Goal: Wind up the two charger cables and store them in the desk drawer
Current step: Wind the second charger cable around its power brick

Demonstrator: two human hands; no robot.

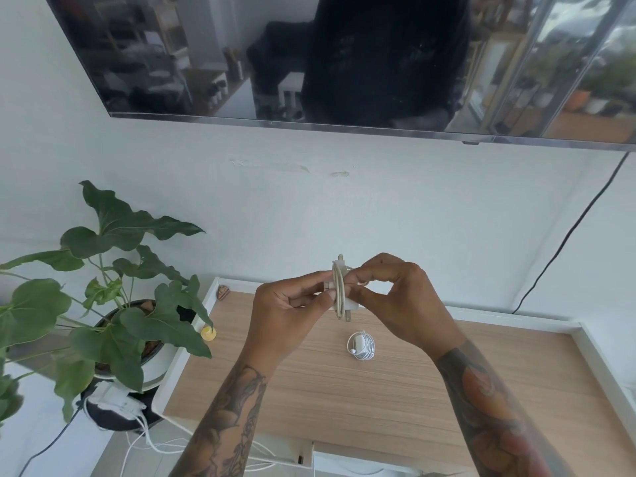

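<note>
I hold a white charger above the wooden desk, its cream cable wound in loops around the plug block, prongs pointing down. My left hand pinches the charger from the left. My right hand grips it from the right, thumb and fingertips on the cable. A second white charger cable lies coiled on the desk just below my hands. A white drawer front shows at the desk's near edge; whether it stands open I cannot tell.
A potted plant with large green leaves stands left of the desk. A white power strip with loose cables lies on the floor below it. A wall-mounted television hangs above. A black cable runs down the wall at right.
</note>
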